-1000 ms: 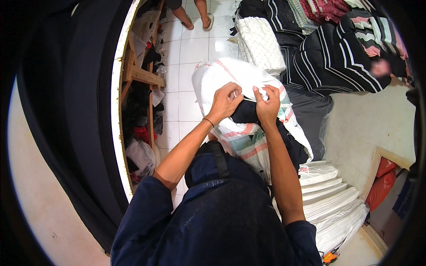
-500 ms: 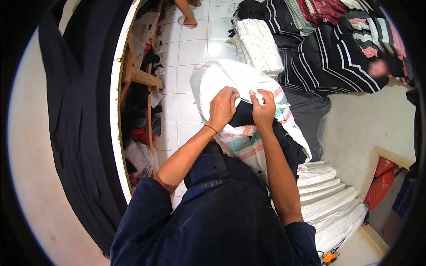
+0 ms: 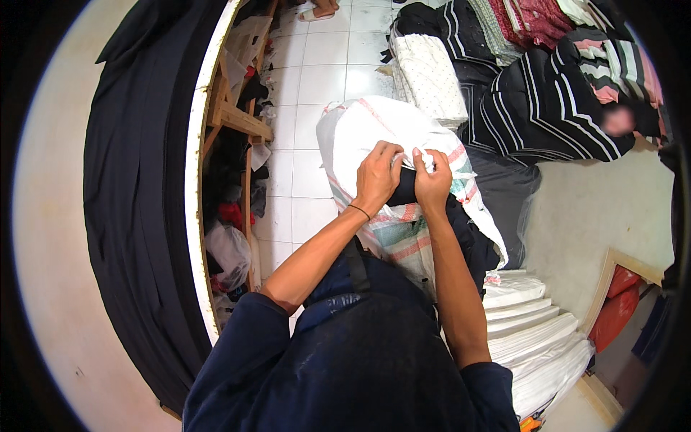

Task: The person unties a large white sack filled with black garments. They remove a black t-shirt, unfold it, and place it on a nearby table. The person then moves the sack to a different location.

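Hands first: our left hand (image 3: 376, 175) and right hand (image 3: 432, 180) meet side by side at the mouth of a white woven sack (image 3: 374, 129) with red and green stripes. Our left fingers (image 3: 385, 153) are curled tight over a gathered fold of the sack's edge, and our right fingers (image 3: 425, 160) pinch a bunched bit of the same white cloth, so both hands are closed on the sack. A thin dark band circles our left wrist.

We see the sack standing on the white tiled floor (image 3: 317, 72) just in front of us, its top leaning away from us and its lower part pressed against our body. Dark fabric (image 3: 471, 241) shows inside the sack below our hands and spills toward our right.

To our left runs a worktop (image 3: 50, 237) with black cloth (image 3: 137, 180) draped over it; beneath its edge sits a wooden frame (image 3: 230, 115) crammed with scraps and bags. To our right a stack of folded white bags (image 3: 533, 331) lies on the floor. Farther off, a person in a black striped top (image 3: 547, 108) sits among piled textiles, near a white patterned bundle (image 3: 432, 72).
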The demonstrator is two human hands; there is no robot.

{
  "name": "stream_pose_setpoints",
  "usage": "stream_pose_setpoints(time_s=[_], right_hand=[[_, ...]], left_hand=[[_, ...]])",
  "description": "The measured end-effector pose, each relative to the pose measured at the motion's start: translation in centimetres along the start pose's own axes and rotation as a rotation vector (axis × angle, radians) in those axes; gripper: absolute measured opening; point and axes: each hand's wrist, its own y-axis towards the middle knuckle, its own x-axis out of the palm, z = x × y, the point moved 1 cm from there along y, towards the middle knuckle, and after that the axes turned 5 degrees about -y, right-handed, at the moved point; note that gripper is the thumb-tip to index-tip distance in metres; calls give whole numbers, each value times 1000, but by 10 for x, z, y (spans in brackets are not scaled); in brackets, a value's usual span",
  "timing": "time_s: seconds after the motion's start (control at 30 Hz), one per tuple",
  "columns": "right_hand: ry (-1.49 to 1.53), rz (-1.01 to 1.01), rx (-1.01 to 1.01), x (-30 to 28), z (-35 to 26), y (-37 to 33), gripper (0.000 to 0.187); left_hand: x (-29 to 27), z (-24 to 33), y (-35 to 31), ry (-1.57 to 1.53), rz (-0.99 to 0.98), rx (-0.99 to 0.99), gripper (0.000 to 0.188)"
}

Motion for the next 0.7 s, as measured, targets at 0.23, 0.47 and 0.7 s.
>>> stream_pose_setpoints(time_s=[0.23,0.47,0.7], right_hand=[[-15,21,30,1,4,4,29],[-21,31,-14,4,6,4,30],[5,20,11,1,2,4,28]], left_hand=[[-23,-8,-18,-399,-34,-58,9],[-69,35,-38,-243,-246,-427,25],[-152,79,-57,-603,-366,-221,41]])
